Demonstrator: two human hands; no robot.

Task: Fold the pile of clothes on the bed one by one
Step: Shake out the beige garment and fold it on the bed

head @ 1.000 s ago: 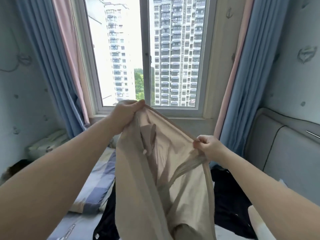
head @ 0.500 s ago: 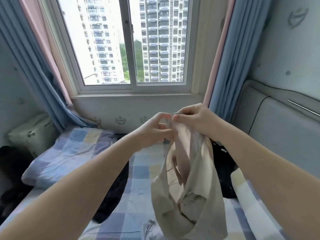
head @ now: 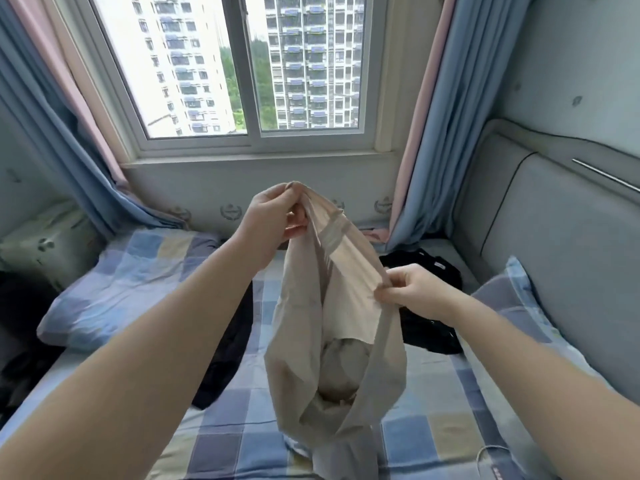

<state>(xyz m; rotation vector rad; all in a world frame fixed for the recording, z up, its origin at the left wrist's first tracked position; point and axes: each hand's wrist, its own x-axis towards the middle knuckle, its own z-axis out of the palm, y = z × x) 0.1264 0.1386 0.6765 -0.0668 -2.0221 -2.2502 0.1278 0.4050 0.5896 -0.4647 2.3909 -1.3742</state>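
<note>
— What lies around us on the bed [head: 433, 427]?

— Nearest is its checked sheet, blue, grey and yellow. A dark garment [head: 232, 341] lies along it, and our left forearm hides part of it. To the right, a heap of black clothes [head: 426, 334] sits behind the beige garment [head: 304, 358], which partly covers it, as does our right wrist. Further off we see a checked pillow [head: 114, 282] on the left and another pillow [head: 512, 299] against the grey padded headboard [head: 561, 244]. Beyond those are blue curtains [head: 460, 116] and the window [head: 304, 81].

— And our hands?

— Our right hand [head: 412, 289], nearer and lower, pinches the beige garment's edge between thumb and fingers. Our left hand [head: 277, 216], higher and further off, grips the top of that edge with curled fingers. The garment hangs between them, open like a sack, with its lower end bunched on the sheet.

— Any writing?

— There is a small white tag [head: 440, 265] on the black clothes. We cannot read it.
</note>
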